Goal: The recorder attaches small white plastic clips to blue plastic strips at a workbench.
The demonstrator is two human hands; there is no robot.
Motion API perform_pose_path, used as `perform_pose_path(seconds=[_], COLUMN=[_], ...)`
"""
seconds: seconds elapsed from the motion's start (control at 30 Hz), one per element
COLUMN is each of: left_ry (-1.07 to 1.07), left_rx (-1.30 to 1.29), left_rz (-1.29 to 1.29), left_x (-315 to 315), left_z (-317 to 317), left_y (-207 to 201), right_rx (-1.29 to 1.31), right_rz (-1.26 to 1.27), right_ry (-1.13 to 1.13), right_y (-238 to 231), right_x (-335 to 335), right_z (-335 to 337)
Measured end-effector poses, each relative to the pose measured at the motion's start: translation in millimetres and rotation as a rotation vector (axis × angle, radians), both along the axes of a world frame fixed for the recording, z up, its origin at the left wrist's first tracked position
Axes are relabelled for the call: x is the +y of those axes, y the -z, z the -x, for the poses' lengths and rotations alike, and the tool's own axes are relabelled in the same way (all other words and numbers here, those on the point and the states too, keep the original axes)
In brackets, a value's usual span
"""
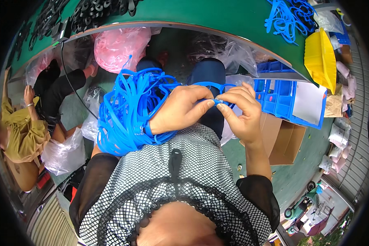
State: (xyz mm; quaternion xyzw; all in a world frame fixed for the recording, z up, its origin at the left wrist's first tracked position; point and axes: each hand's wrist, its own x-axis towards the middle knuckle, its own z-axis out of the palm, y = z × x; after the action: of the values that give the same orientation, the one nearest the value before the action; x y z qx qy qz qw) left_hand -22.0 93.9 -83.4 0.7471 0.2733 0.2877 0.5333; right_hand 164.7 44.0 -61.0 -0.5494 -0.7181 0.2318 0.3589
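Note:
A thick bundle of blue rubbery straps [127,110] hangs around my left forearm and rests over my lap. My left hand [180,108] is closed, thumb and forefinger pinching one end of a blue strap [211,84]. Facing it, my right hand [241,108] pinches the same strap at a small blue piece [219,101] between the fingertips. The strap loops up behind both hands. Fingers hide most of the joined part, so its exact shape cannot be made out.
A green table [217,16] carries black straps [98,14], loose blue straps [285,20] and a yellow tray [319,57]. Below are a pink bag [121,49], blue bins [279,94] and a cardboard box [289,143]. A person [24,131] sits at left.

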Motion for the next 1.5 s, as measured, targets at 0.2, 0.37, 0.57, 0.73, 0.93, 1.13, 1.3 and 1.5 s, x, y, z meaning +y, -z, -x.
perform_pose_path(seconds=[0.2, 0.37, 0.57, 0.73, 0.93, 1.13, 1.3, 1.5], left_ry=[0.219, 0.332, 0.511, 0.416, 0.203, -0.073, 0.025, -0.039], left_rx=[-0.282, -0.424, -0.360, -0.331, -0.136, -0.113, -0.204, -0.766], left_rz=[0.770, 1.306, 1.366, 1.032, 0.053, -0.342, 0.648, 1.028], left_x=[4, 4, 4, 10, 13, 6, 21, 27], left_z=[3, 3, 4, 3, 7, -6, 8, 2], left_y=[19, 24, 37, 12, 10, 10, 8, 5], right_rx=[0.106, -0.003, -0.051, 0.316, 0.584, 1.020, 0.219, 0.266], right_rz=[0.002, -0.058, 0.076, 0.288, 0.499, 0.870, 0.048, 0.128], right_ry=[-0.027, -0.212, -0.473, -0.341, -0.422, -0.425, -0.159, -0.098], right_y=[3, -7, -21, -10, 8, 25, 12, 18], right_x=[4, 8, 9, 13, 25, 34, 51, 28], right_z=[4, -4, -6, -17, -18, -28, -10, 18])
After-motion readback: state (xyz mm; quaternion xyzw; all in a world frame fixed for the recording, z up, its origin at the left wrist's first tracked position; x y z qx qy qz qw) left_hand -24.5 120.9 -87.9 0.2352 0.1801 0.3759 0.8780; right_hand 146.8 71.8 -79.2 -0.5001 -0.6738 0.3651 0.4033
